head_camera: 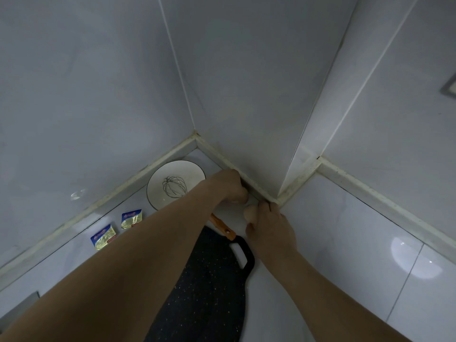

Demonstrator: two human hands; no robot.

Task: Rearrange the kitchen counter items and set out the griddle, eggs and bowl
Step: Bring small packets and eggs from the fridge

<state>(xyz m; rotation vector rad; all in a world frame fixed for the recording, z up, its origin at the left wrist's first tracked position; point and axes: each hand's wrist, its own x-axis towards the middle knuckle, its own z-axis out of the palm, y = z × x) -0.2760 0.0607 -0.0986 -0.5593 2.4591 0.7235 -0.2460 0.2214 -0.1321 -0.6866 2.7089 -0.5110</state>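
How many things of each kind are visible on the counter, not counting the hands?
Bowl: 1
Whisk: 1
Butter packets: 2
Eggs: 2, one at each hand
Griddle: 1
Wooden-handled utensil: 1
Total: 8

A white bowl (pixel 176 185) with a whisk (pixel 174 186) fills the tabletop (pixel 333 243) corner against the walls. Butter packets (pixel 103 236) lie left of the bowl, a dark griddle (pixel 209 287) in front. Right of the griddle, bare tabletop offers room.
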